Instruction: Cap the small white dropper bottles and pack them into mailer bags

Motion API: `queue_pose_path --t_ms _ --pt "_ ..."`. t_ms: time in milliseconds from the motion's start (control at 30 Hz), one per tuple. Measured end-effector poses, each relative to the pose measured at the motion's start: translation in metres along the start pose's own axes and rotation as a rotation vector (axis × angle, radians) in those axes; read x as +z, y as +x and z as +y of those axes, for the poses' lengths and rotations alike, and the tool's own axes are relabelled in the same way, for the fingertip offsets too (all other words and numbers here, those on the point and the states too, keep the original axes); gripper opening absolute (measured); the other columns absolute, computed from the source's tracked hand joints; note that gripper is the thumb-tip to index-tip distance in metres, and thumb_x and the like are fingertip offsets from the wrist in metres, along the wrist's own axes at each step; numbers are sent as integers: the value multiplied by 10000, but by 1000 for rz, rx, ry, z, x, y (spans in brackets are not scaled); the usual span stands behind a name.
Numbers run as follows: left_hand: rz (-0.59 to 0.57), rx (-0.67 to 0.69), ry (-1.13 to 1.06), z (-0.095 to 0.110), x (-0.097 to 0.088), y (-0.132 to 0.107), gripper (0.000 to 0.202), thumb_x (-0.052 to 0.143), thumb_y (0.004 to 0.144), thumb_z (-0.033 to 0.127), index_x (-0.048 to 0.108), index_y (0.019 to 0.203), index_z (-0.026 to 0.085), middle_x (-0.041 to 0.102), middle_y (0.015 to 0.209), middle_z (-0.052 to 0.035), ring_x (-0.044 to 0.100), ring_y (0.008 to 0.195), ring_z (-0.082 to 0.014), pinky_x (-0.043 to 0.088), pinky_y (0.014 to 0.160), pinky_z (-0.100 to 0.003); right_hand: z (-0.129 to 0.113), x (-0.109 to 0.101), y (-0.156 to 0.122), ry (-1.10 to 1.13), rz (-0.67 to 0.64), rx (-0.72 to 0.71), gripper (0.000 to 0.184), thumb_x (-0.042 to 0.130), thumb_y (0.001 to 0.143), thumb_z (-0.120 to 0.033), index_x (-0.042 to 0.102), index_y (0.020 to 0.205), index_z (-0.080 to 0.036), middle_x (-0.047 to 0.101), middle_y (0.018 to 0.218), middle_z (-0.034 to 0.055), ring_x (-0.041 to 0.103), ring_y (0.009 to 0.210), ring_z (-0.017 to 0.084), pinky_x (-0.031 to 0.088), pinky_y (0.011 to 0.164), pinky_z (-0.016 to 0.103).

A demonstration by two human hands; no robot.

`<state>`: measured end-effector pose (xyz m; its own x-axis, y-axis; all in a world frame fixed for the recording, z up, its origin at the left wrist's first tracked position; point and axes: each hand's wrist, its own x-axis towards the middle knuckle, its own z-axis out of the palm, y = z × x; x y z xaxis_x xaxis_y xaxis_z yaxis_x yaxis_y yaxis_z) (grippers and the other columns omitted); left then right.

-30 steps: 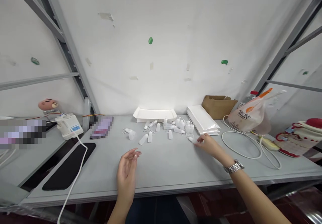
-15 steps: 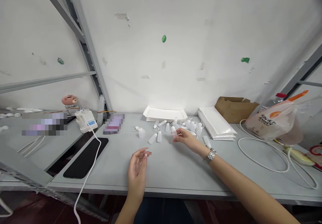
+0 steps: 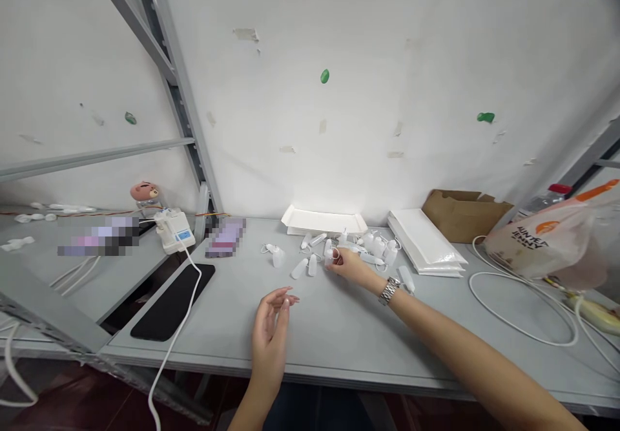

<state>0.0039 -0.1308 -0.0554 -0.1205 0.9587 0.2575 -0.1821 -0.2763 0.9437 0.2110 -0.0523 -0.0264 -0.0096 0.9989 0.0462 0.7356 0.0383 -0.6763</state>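
My right hand (image 3: 349,265), with a metal watch on its wrist, has its fingertips closed on a small white squeeze bottle (image 3: 329,254) among the others on the table. Behind and to the right of it lies a loose cluster of similar translucent bottles (image 3: 378,245), some with thin loops at their caps. A few more stand or lie left of the hand, such as a tilted bottle (image 3: 299,269) and a squat one (image 3: 278,258). My left hand (image 3: 271,321) hovers over the near table, palm turned inward, fingers apart and holding nothing.
A shallow white tray (image 3: 324,221) stands against the wall. White padded envelopes (image 3: 426,243), a brown cardboard box (image 3: 465,214), a plastic bag (image 3: 537,240) and a white cable (image 3: 520,340) occupy the right. Left are a black mat (image 3: 174,302), a white device (image 3: 175,232) and a metal post (image 3: 186,105).
My right hand has moved slightly left and back with the squeeze bottle, closer to the other bottles. The left hand keeps its pose. The view has turned slightly left.
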Motion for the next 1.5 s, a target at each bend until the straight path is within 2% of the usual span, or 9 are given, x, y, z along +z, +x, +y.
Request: queue_pose_path --t_ms 100,200,300,400,567,900,1200,1333,1500 --pt "-2 -11 3 4 2 -1 284 555 792 388 573 969 165 620 852 -63 603 847 -181 476 816 -337 -7 -14 -5 -84 -60 3 224 636 662 -247 538 843 -158 601 807 52 538 667 159 390 578 257" --pt "30 -24 -12 10 5 -3 280 561 786 391 576 957 169 618 856 -59 604 839 -178 475 807 -329 -17 -39 -9 -128 -76 46 530 683 614 -228 505 1108 -161 594 965 80 561 722 169 404 589 247" --pt "54 -24 -23 11 7 -4 275 562 783 397 583 943 174 619 850 -52 606 828 -174 469 809 -324 -26 -58 -2 -177 76 38 512 538 732 -180 427 1231 -161 569 1034 89 565 729 147 405 612 239" --pt "20 -11 -13 9 5 -4 268 556 789 394 582 950 181 620 849 -46 607 837 -168 467 815 -316 -30 -58 17 -388 233 -80 403 471 763 -111 503 1163 -147 540 1079 107 546 863 170 394 713 255" --pt "18 -11 17 6 1 -4 279 554 790 397 585 964 181 628 873 -60 607 852 -172 474 806 -312 -21 -32 56 -898 245 -217 260 439 799 -85 619 982 -125 558 1026 141 473 972 247 340 773 328" --pt "20 -17 32 12 3 -5 286 554 787 409 600 931 166 627 799 -63 610 796 -184 472 776 -320 -8 -28 82 -998 263 -268 256 423 801 -74 675 841 -104 565 971 183 446 932 276 277 744 375" --pt "65 -24 18 14 8 -6 270 560 781 405 593 917 174 616 782 -52 599 783 -177 461 782 -318 -14 -27 91 -955 344 -299 295 393 805 -34 676 848 -105 575 924 177 441 910 268 270 739 367" --pt "80 -31 20 18 10 -8 258 558 783 394 591 911 173 618 771 -51 598 780 -176 463 779 -317 -19 -34 87 -881 432 -313 323 350 877 -116 669 928 -138 576 995 147 430 942 258 287 768 366" --pt "56 -10 29 9 7 -6 263 563 786 383 595 929 165 626 812 -63 602 804 -178 472 794 -322 -50 -42 46 -223 799 -413 275 409 902 -315 660 994 -249 526 1086 88 456 916 222 337 828 395"
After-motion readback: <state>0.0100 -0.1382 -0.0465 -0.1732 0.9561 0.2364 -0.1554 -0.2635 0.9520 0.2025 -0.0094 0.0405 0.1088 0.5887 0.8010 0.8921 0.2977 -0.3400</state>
